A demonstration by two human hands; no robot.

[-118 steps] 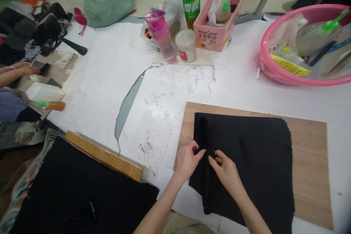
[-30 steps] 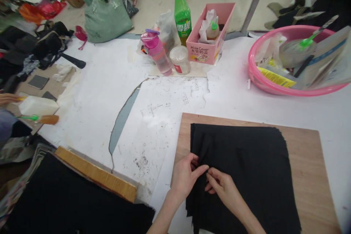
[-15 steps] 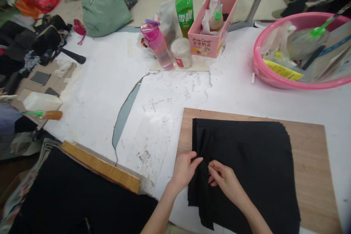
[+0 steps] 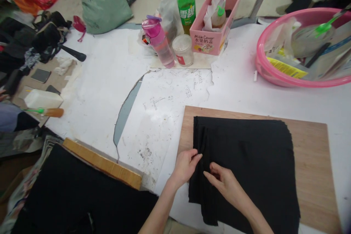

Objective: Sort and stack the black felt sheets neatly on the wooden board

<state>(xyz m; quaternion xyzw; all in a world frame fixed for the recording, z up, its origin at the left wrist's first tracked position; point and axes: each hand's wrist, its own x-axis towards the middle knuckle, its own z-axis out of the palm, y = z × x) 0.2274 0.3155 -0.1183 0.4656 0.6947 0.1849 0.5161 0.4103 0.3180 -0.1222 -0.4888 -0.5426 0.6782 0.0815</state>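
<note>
A stack of black fabric pieces point(image 4: 255, 161) lies on a brown wooden board point(image 4: 312, 175), with a narrow folded strip running along its left side. At the left edge my left hand point(image 4: 185, 166) pinches the strip's fabric between thumb and fingers. Just right of the strip, my right hand point(image 4: 223, 182) rests over the fabric, its thumb and index finger apart and the other fingers curled. The right hand appears to hold nothing.
White paper point(image 4: 98, 73) with a torn gap covers the table. Behind the board stand a pink water bottle point(image 4: 161, 45), a green bottle point(image 4: 186, 0), a lidded jar point(image 4: 183, 49), a pink box point(image 4: 205, 40) and a pink basin point(image 4: 301, 82). More black cloth point(image 4: 82, 190) lies lower left.
My right hand's thumb and index finger have parted from the strip, which now lies flatter. My left hand keeps its place on the fabric. The view has shifted slightly.
</note>
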